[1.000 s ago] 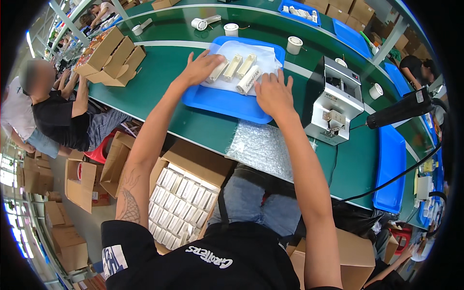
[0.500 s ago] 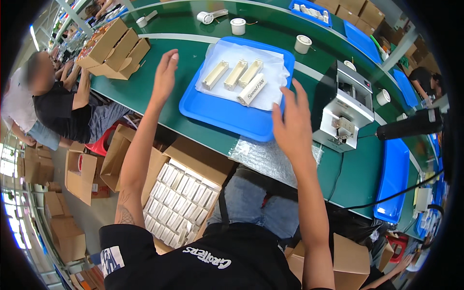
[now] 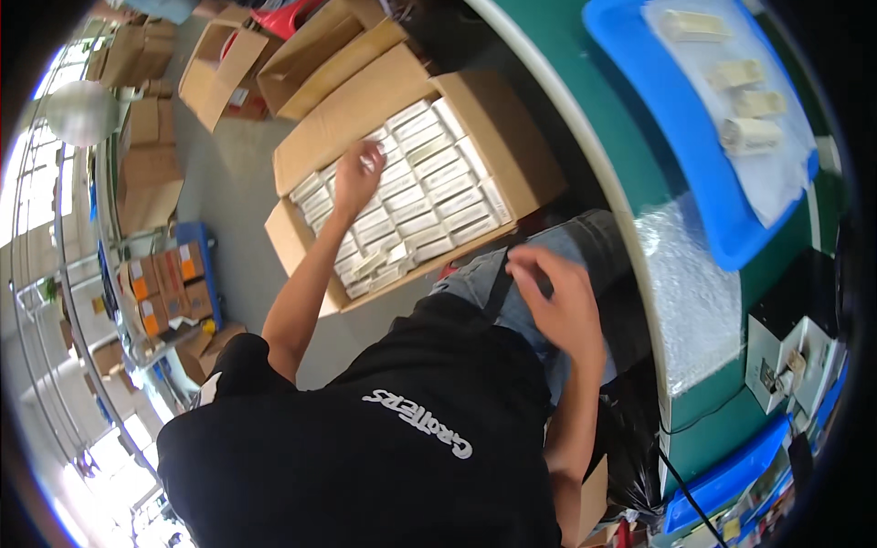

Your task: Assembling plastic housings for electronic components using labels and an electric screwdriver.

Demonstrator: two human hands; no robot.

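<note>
My left hand [image 3: 356, 181] is over an open cardboard carton [image 3: 525, 151] packed with rows of small white rectangular pieces [image 3: 429, 169]. Its fingers are curled and closed at the top of the rows; whatever is between them is too small and blurred to name. Above my lap, my right hand [image 3: 565, 300] hangs with thumb and fingers apart and nothing in it. On the green workbench, a blue tray [image 3: 653, 87] bears a white sheet [image 3: 763, 183] with several cream-coloured long housings [image 3: 699, 26] on it.
A clear plastic sheet [image 3: 690, 292] covers the bench edge near my right arm. Past it stands a black and silver bench machine [image 3: 790, 356], with another blue tray [image 3: 726, 484] nearer. More open cartons [image 3: 224, 68] stand on the floor beyond the packed one.
My view has turned left and down, away from the bench. My left hand has moved from beside the blue tray into the packed carton; my right hand has left the tray and is over my lap.
</note>
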